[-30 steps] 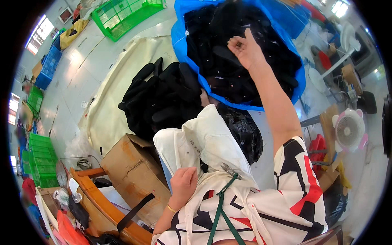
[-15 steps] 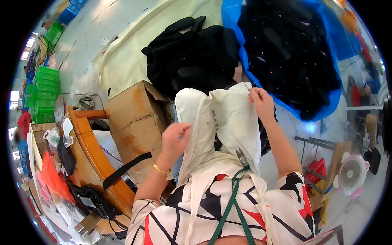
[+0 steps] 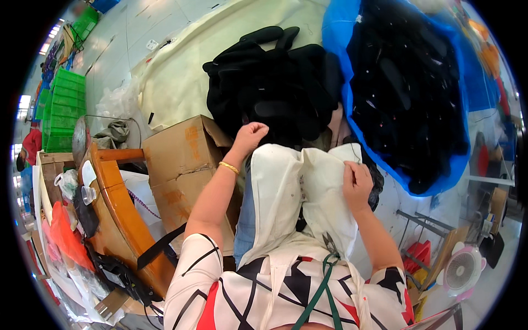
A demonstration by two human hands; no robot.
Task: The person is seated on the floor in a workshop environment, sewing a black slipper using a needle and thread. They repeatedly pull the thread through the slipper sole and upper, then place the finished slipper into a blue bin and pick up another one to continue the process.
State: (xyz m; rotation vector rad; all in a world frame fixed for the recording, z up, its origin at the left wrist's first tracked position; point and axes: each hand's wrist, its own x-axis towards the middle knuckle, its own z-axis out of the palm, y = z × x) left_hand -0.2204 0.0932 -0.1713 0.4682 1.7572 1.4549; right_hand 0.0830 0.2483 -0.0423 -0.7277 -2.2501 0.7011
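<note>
My left hand [image 3: 250,138] reaches over the near edge of a heap of black padded cloth pieces [image 3: 269,82], its fingertips pinched together; whatever they hold is too small to make out. Over the white apron [image 3: 275,181] on my lap, at the right knee, my right hand [image 3: 357,181] is closed. A thin dark strand, like a thread, curves up from its fingertips. Small snips [image 3: 329,242] hang on a green cord [image 3: 319,291] against the apron.
Beyond my right knee stands a big blue bag [image 3: 346,82] filled with black pieces. On the left are a cardboard box [image 3: 176,159] and a wooden chair [image 3: 118,203]. Green crates [image 3: 66,110] stand farther off, and a fan [image 3: 463,269] at right.
My left hand has moved forward from above the lap to the black heap. My right hand has drawn back slightly from beyond the right knee. The view has shifted a little.
</note>
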